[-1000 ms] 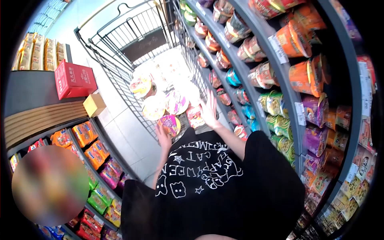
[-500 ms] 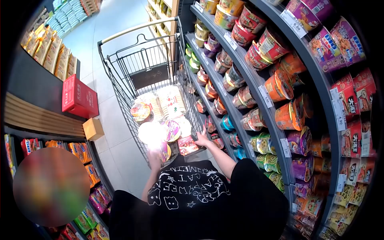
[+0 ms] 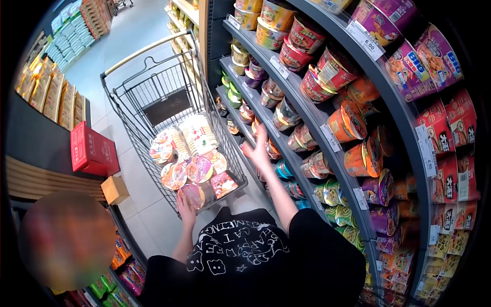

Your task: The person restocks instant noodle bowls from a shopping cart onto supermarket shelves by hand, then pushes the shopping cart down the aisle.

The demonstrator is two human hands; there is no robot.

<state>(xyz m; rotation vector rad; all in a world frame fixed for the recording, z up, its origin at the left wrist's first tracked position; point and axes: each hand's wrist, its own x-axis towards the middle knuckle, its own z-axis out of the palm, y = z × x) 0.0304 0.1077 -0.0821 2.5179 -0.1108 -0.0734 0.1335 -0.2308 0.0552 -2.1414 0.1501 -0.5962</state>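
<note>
A wire shopping cart [image 3: 118,134] stands in front of me with several noodle cups and packs in its near end. My left hand [image 3: 185,209] is at the cart's near left corner, beside a purple-lidded cup [image 3: 193,195]; whether its fingers grip the cup or the rim is unclear. My right hand [image 3: 260,151] is raised to the right of the cart with fingers apart and nothing in it, in front of the lower shelf cups. A red flat pack [image 3: 223,184] lies in the near right corner of the cart, and white-wrapped packs [image 3: 198,134] lie farther in.
Curved shelves [image 3: 327,130] with rows of noodle cups and packs run along the right. On the left are a red box [image 3: 94,150], a small cardboard box [image 3: 114,190] and shelves of colourful packets. Stacked bags [image 3: 73,41] stand at the far left.
My right hand has left the cart's near right side and moved forward and right, towards the shelf. The cart now appears farther left. My left hand stays by the near left corner.
</note>
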